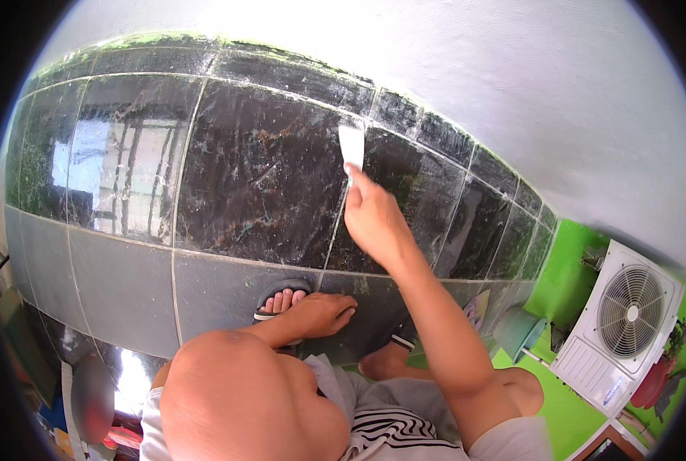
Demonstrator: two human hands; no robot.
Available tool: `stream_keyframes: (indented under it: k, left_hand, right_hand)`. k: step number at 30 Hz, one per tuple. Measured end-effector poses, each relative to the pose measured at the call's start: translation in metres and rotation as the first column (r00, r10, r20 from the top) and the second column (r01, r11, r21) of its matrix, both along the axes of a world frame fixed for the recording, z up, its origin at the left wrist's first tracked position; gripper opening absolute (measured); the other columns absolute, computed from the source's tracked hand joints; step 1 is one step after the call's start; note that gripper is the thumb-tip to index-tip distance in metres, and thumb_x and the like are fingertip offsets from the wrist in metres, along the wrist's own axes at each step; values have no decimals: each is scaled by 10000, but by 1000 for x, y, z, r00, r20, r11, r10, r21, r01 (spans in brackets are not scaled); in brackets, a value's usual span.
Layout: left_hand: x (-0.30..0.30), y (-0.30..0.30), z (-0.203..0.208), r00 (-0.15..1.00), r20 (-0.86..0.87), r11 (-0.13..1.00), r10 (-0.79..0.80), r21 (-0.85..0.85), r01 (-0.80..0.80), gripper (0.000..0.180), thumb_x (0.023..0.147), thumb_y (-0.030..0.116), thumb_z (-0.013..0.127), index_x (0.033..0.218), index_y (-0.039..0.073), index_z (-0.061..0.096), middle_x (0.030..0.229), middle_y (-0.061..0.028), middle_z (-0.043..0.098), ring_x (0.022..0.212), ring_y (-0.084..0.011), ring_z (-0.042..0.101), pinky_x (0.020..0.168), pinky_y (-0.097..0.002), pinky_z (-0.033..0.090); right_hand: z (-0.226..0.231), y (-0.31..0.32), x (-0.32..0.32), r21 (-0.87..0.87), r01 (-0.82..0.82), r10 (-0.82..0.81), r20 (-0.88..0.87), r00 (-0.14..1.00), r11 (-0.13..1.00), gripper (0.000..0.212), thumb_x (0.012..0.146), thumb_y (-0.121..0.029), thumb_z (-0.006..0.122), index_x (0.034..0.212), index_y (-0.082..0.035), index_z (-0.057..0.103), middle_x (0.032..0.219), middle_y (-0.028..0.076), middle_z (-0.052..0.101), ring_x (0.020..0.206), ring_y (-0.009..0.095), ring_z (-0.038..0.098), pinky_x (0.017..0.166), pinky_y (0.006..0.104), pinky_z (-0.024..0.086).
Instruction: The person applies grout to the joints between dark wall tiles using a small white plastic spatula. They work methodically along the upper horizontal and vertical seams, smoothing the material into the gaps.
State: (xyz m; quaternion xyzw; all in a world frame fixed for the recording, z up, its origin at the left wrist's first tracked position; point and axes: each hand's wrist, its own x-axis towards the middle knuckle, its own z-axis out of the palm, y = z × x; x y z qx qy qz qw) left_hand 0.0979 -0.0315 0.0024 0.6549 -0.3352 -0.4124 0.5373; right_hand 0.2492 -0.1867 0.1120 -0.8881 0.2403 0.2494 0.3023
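My right hand (377, 220) is closed around a putty knife (351, 147), its pale flat blade pointing up. The blade lies against the black wall tiles (262, 173), near a joint between two large tiles and just below the upper border row. Lower down, my left hand (326, 313) hangs loosely past my bent knee (231, 388), beside my sandalled foot (281, 300). Its fingers are relaxed and nothing shows in them. The putty knife's handle is mostly hidden in my right hand.
White wall (473, 54) rises above the tiles, with flaky whitish-green residue along their top edge. Grey floor tiles (120, 269) run along the wall's foot. At right are a green bucket (518, 332) and an air conditioner's outdoor unit (619, 326) by a bright green wall.
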Motion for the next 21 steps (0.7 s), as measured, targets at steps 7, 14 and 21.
stream_keyframes:
  k: [7,14,21]
  left_hand:
    - [5,-4,10,999,-38,1000,-25,5,25,291,1018,224,594,1172,-2,694,1066,-245,735,989,-439,705,887,-510,551]
    - [0,2,0,999,-21,1000,24,-7,-24,238,992,216,626,1161,69,709,1044,-173,751,932,-394,724,831,-482,573]
    - [-5,-3,-6,1000,0,1000,10,-23,-10,223,1006,218,603,1132,55,688,1006,-174,741,905,-409,717,831,-509,557]
  right_hand:
    - [14,-8,10,15,21,-20,-15,1000,1000,440,1038,-169,441,1428,-30,588,1105,349,679,1062,499,659,945,539,532]
    - [0,-12,-2,-1,-28,28,-33,999,1000,486,1038,-198,409,1483,-103,579,852,301,689,708,325,697,719,420,528]
    - [10,-17,17,-29,-79,77,-61,995,996,487,1037,-202,408,1476,-88,585,846,297,691,694,294,694,699,408,528]
